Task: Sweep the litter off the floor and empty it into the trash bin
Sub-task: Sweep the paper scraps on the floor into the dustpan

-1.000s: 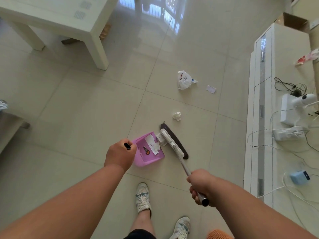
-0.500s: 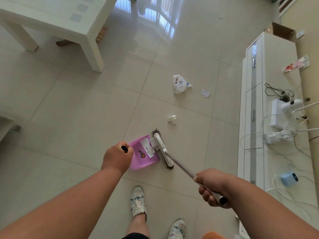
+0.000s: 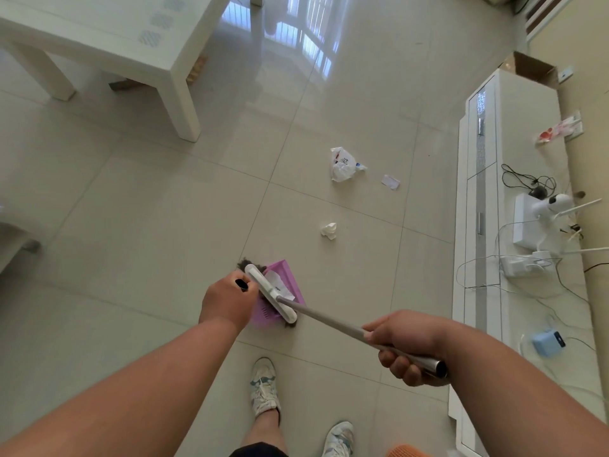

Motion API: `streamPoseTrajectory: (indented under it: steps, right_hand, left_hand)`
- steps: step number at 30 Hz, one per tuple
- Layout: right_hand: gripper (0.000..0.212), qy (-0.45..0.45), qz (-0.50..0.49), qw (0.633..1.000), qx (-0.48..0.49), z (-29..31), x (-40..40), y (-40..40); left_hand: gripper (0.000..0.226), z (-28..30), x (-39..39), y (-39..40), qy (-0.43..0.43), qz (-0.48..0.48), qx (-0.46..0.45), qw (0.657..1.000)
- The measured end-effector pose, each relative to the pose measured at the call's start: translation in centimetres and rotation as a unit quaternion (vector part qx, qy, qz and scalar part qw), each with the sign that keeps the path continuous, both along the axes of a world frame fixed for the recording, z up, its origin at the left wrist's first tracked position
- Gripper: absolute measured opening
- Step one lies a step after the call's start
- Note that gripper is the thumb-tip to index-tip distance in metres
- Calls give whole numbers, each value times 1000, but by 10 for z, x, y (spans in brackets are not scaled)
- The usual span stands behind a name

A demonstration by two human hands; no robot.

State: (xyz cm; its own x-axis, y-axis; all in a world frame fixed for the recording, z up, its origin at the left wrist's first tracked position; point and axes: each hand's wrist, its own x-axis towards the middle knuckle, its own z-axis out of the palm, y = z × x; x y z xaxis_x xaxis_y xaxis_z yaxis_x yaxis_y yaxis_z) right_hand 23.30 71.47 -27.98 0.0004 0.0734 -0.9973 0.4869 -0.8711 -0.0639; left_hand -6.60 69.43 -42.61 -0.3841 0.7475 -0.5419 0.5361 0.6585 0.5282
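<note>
My left hand [image 3: 227,303] grips the black handle of a pink dustpan [image 3: 288,277] resting on the floor tiles. White paper scraps lie inside the pan. My right hand [image 3: 403,346] holds the metal handle of a broom [image 3: 270,293], whose white head lies across the pan, covering much of it. Loose litter remains on the floor beyond: a crumpled tissue [image 3: 329,230], a white plastic bag [image 3: 342,164] and a small paper slip [image 3: 390,182]. No trash bin is visible.
A white coffee table [image 3: 131,54] stands at the upper left. A long white TV cabinet [image 3: 487,199] with cables, a router and a power strip runs along the right. A cardboard box [image 3: 527,67] sits behind it. My feet [image 3: 263,387] are just below the dustpan.
The broom head swept left from beside the dustpan's mouth to lie over the pan, pushing the paper inside. My right hand swung out to the right and lower.
</note>
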Motion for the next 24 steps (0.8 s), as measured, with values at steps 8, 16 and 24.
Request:
streamPoseTrajectory:
  steps: [8, 16, 24]
  right_hand:
    - [28, -29, -9, 997, 67, 19, 5, 4]
    - [36, -49, -62, 985, 152, 36, 29, 47]
    - [14, -71, -58, 977, 194, 14, 58, 117]
  left_hand:
    - [17, 9, -10, 1, -28, 33, -1, 999]
    - [18, 22, 5, 47, -25, 46, 17, 998]
    - [19, 11, 35, 100, -47, 72, 14, 996]
